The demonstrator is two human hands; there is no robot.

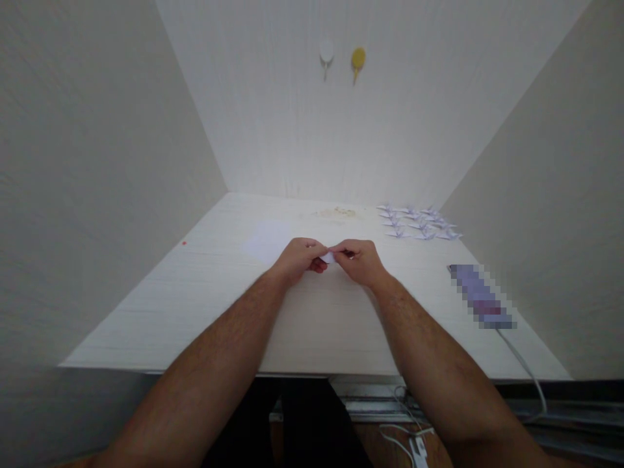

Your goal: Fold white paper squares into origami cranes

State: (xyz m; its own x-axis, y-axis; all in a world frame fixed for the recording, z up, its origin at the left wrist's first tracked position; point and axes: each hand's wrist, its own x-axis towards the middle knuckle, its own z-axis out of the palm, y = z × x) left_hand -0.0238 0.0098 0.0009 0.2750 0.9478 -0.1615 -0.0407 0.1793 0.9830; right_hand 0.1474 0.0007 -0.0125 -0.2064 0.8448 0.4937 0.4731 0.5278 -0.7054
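Head view, centre of frame. We note both hands meeting low over the white table (195, 305). The left hand (296, 259) and the right hand (361, 260) come together fingertip to fingertip, and a small folded white paper (329, 258) sits in the narrow space between them. Only a sliver of it shows; the rest is hidden behind the fingers. The left thumb and fingers are curled together and pinched on the paper's left end. The right fingers are closed the same way on its right end. We cannot tell whether the paper touches the table or is held just off it.

Just left of the hands and slightly higher in the frame, a flat white sheet (267, 239) lies on the table, close to the left hand. Right of centre, a cluster of pale lilac paper cranes (419, 224) sits well apart from the hands. Lower right: an oblong object (480, 296), blurred into blocks, with a grey cable (524, 367) leaving its near end. Any label on it is unreadable. Upper centre, on the wall: a white hook (326, 53) beside a yellow hook (358, 60).
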